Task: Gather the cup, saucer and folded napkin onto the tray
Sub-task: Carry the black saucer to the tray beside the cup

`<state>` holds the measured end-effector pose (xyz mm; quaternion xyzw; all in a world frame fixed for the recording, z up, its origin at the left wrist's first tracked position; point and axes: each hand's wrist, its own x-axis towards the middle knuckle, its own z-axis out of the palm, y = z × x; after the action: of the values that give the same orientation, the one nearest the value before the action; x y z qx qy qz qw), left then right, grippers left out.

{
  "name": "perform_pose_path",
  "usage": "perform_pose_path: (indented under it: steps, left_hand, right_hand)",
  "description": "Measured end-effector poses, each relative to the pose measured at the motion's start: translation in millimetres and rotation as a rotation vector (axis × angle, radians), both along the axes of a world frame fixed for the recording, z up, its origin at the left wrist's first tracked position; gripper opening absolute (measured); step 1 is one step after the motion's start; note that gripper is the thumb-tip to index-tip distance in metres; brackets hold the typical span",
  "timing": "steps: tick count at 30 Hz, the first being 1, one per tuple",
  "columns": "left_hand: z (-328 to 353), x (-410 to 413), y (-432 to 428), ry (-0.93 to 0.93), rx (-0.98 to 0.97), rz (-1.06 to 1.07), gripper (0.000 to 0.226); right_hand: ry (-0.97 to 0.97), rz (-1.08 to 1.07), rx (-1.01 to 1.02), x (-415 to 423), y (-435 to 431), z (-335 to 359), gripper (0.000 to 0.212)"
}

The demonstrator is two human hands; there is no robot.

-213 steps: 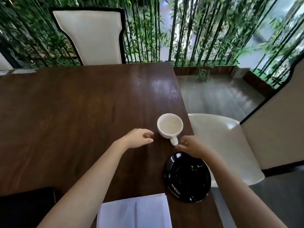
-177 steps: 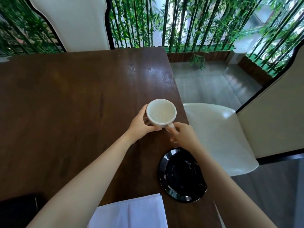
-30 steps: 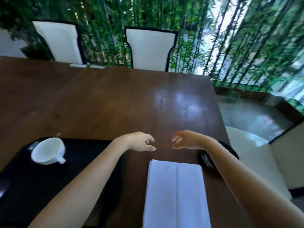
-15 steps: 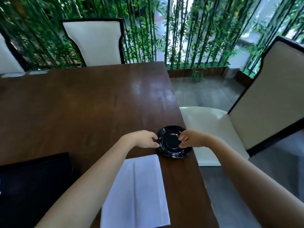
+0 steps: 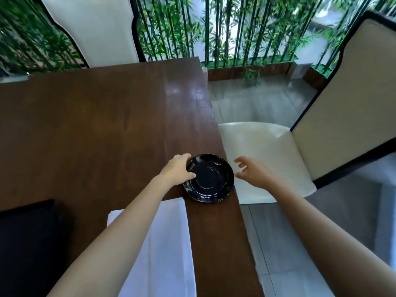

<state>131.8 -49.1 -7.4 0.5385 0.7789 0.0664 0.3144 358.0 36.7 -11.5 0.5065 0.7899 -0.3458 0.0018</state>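
Note:
A glossy black saucer (image 5: 211, 179) lies near the right edge of the dark wooden table (image 5: 96, 129). My left hand (image 5: 176, 169) grips its left rim, thumb on top. Just past the saucer's right side, over the table edge, my right hand (image 5: 254, 171) hovers with fingers spread, holding nothing. A folded white napkin (image 5: 167, 249) lies on the table below the saucer, partly under my left forearm. The black tray (image 5: 27, 239) shows at the lower left. The cup is out of view.
A white chair (image 5: 265, 155) stands right beside the table's right edge, its tall back at the far right. Another white chair back (image 5: 94, 28) is at the far side, with bamboo stems behind it. Grey floor lies to the right.
My left hand has closed on the saucer's left rim. My right hand has come off the saucer and opened, moving right past the table edge. The view has tilted down slightly.

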Motion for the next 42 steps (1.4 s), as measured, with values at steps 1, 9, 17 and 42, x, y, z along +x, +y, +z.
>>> perform_pose_path:
  steps: [1,9,17,42]
  left_hand:
    - [-4.9,-0.3,-0.3,0.000,-0.023,0.028,0.069]
    - [-24.6,-2.0,-8.9,-0.134,-0.010,0.145,0.043]
    - [-28.4,-0.2,-16.7,-0.400,0.059,0.262,0.049]
    - [56.0,-62.5,-83.5,-0.566,0.246,0.481,0.050]
  right_hand:
    - [0.008,0.001,-0.009,-0.4,-0.2,-3.5,0.051]
    - [0.205,-0.110,-0.104,-11.8,-9.2,-23.5,0.044]
    - [0.351,-0.235,-0.196,-12.9,-13.5,-31.7,0.040]
    - [0.510,-0.108,-0.208,-94.2,-47.1,50.4,0.045]
